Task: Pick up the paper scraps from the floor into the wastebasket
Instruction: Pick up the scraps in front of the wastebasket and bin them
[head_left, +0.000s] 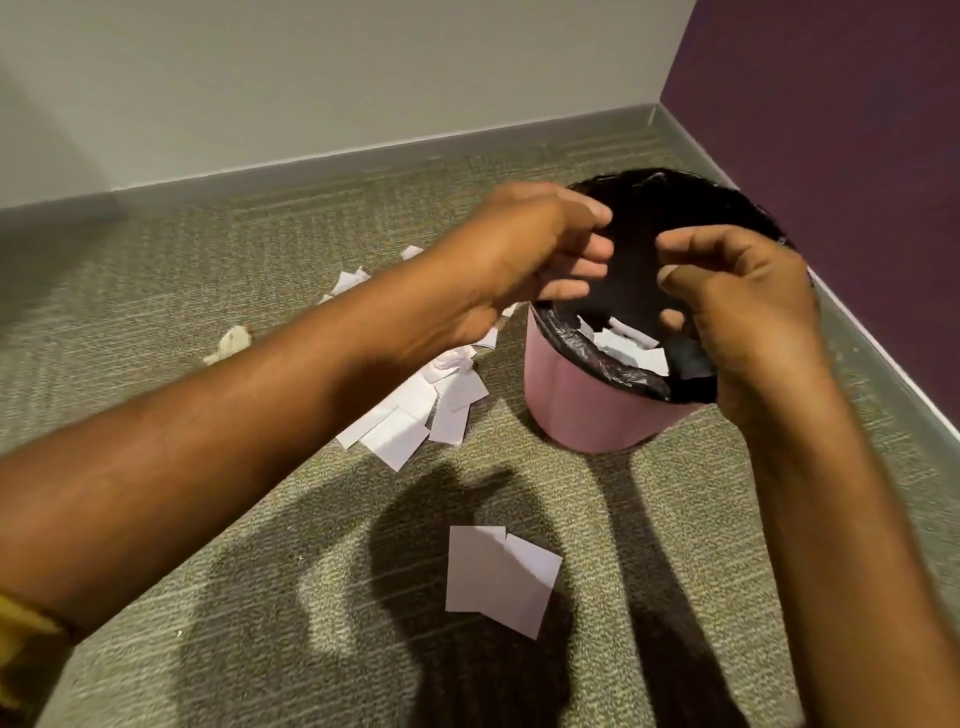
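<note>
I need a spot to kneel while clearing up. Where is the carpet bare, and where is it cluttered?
Bare: the carpet between the back wall's skirting and the scrap pile, and the strip between the wastebasket and the two near scraps. Crowded: just left of the wastebasket, where the pile lies.

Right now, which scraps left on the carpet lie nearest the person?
The two overlapping white scraps in the foreground, apart from the rest. The bigger pile lies farther off, left of the pink wastebasket.
</note>
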